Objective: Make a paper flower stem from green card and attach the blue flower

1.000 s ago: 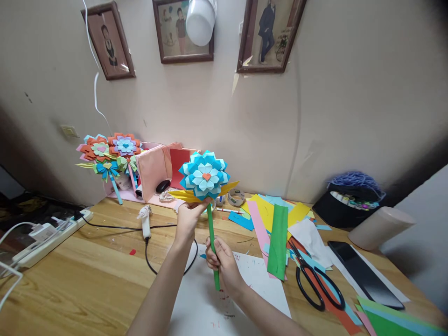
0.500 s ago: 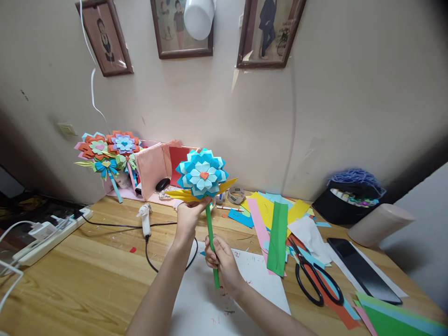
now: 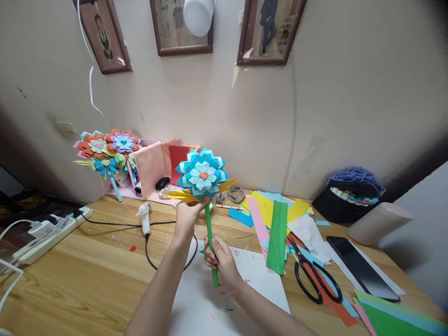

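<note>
A paper flower (image 3: 203, 173) with layered blue and pale blue petals and an orange heart centre is held upright over the desk. Its green stem (image 3: 209, 224) runs down from the bloom, with yellow paper leaves (image 3: 182, 195) on both sides. My left hand (image 3: 191, 212) is closed just under the bloom, near the leaves and the top of the stem; its fingertips are partly hidden. Lower down, my right hand (image 3: 220, 256) wraps its fingers round the stem. Beneath both hands lies a white sheet (image 3: 259, 289) with red marks.
Black-handled scissors (image 3: 311, 275), a phone (image 3: 360, 266) and coloured paper strips (image 3: 277, 235) lie at the right. A glue gun (image 3: 145, 219) with a black cord stands left. Finished paper flowers (image 3: 122, 142) lean by a pink box (image 3: 150, 170). A power strip (image 3: 52, 238) sits far left.
The view has shifted very slightly. Both hands and the flower keep nearly the same position and hold.
</note>
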Motion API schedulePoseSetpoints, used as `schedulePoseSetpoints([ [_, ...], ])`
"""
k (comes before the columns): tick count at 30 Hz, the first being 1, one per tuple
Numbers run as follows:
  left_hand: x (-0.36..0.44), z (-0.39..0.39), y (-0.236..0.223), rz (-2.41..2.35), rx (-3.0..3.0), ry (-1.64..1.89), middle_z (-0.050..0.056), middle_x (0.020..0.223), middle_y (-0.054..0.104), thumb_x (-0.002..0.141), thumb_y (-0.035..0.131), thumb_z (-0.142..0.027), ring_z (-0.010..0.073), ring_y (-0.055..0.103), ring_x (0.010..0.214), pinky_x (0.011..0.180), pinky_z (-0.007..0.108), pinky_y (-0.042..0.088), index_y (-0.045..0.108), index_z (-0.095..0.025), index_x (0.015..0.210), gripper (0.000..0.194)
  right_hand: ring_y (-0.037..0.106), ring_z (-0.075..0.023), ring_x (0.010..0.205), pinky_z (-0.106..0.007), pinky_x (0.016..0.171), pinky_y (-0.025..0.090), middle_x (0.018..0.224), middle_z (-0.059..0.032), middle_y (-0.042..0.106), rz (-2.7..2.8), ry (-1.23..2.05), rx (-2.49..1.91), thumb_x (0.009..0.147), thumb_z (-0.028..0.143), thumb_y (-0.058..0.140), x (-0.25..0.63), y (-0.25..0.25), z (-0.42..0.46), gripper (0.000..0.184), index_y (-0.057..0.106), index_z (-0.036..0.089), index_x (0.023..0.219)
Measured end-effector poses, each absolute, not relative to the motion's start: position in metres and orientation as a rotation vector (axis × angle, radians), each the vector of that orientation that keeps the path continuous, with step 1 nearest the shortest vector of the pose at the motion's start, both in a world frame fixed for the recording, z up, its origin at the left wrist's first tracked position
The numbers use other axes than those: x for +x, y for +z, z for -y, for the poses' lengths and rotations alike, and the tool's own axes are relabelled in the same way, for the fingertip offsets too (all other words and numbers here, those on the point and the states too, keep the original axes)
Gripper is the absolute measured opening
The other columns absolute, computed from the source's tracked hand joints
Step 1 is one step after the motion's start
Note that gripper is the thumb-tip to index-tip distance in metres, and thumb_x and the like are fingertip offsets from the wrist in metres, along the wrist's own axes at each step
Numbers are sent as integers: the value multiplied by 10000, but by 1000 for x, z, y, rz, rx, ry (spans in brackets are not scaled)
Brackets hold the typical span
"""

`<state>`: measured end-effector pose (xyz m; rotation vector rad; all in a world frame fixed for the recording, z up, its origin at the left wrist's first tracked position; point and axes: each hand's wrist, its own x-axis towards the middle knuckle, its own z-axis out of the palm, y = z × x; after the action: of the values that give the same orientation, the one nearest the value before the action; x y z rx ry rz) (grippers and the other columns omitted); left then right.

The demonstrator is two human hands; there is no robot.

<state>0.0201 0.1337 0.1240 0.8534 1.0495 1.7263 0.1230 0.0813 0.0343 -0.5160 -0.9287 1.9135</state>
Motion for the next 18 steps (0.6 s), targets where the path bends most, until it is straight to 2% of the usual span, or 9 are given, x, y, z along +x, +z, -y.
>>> schedulePoseSetpoints([
  [7, 20, -133, 124, -1019, 872, 1701, 82, 775, 702, 421, 801, -281, 249, 655, 734, 755, 366, 483, 685, -109, 788, 422, 190, -55, 444, -195, 435, 155, 524, 65, 323, 909, 1929, -520, 809, 469, 493, 121, 34, -78, 299, 511, 171, 793],
  [10, 20, -133, 125, -1010, 889, 1689, 66, 728, 700, 436, 799, -279, 239, 655, 698, 741, 362, 488, 684, -114, 750, 373, 338, -78, 479, -213, 480, 282, 545, 29, 422, 980, 1901, -503, 814, 462, 483, 123, 36, -82, 306, 553, 165, 793],
  [13, 18, -132, 126, -999, 920, 1698, 62, 730, 702, 461, 794, -270, 227, 652, 685, 732, 353, 491, 683, -118, 759, 352, 515, -141, 709, -278, 678, 404, 784, -48, 576, 1127, 1680, -585, 809, 429, 506, 135, 49, -99, 280, 591, 172, 877],
  [16, 18, -130, 127, -997, 952, 1650, 80, 735, 703, 454, 798, -275, 230, 650, 685, 722, 347, 494, 689, -107, 780, 383, 528, -171, 928, -310, 816, 411, 1023, -55, 574, 1164, 1313, -709, 760, 363, 588, 155, 77, -128, 286, 561, 209, 1000],
  [18, 20, -129, 127, -1007, 986, 1580, 92, 730, 702, 452, 799, -286, 241, 649, 693, 711, 346, 495, 696, -100, 791, 401, 531, -179, 964, -322, 843, 417, 1027, -49, 588, 1181, 1189, -725, 722, 345, 626, 168, 97, -146, 335, 547, 212, 1018],
])
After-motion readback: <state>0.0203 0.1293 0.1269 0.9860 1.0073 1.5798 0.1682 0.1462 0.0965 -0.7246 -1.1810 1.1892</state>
